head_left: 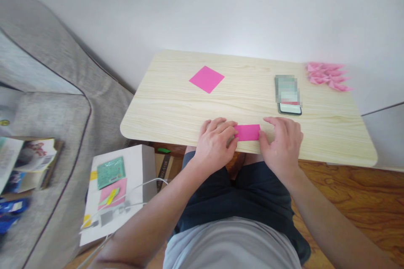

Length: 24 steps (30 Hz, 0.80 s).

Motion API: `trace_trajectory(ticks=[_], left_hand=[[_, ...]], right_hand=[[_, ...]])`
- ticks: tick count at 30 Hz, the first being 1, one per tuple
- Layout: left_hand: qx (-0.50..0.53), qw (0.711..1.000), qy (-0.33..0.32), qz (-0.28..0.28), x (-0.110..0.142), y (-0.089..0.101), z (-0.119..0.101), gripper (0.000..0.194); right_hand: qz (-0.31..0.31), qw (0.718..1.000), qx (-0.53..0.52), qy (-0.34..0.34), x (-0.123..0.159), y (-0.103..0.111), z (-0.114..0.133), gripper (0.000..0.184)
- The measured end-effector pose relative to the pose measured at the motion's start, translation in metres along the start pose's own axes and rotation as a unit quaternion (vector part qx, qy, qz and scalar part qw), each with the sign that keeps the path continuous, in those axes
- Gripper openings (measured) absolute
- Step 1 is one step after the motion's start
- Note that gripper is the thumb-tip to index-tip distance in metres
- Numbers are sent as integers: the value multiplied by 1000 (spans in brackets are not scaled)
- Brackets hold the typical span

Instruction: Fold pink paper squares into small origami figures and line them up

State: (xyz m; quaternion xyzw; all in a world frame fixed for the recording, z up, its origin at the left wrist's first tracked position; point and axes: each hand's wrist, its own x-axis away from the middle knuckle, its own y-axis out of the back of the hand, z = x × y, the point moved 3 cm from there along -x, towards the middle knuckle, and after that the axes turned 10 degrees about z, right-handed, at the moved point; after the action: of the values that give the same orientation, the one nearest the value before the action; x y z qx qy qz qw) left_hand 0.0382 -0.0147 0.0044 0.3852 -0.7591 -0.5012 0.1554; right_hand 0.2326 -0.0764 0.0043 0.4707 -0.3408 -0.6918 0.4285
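Observation:
A folded pink paper strip (247, 132) lies near the front edge of a pale wooden table (176, 105). My left hand (216, 141) rests on its left end, fingers curled and pressing the paper down. My right hand (282, 143) lies at its right end, with the thumb and fingers flat against the paper's edge. Both hands pin the strip to the tabletop.
A flat pink paper square (206, 79) lies farther back on the table. A phone (288, 97) sits at the right, with a pile of folded pink shapes (328, 76) beyond it. A white box (118, 189) with cards and a cable stands on the floor beside a grey sofa (47, 105).

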Motion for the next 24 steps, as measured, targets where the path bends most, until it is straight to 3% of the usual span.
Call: trace_trajectory(ticks=[2,5,10,17,24], left_hand=[[-4,1000,-8,0,4,1,-2,15],[-3,1000,-19,-5,16,-1,-6,17],[-3,999,-32,-21,32,-11,-9,17],[-2,995,-65,-75,34,-22,-7,11],[30,994,-59,-82,33,-21,-9,9]], right_hand=[[-6,1000,-5,21,13,3,11,30],[58,994,-47,81,34,0,24,32],[86,987,-70,115,53,-6,17,37],[38,984,-106,135,52,-8,5,27],[59,982,-119,133,40,-5,2,13]])
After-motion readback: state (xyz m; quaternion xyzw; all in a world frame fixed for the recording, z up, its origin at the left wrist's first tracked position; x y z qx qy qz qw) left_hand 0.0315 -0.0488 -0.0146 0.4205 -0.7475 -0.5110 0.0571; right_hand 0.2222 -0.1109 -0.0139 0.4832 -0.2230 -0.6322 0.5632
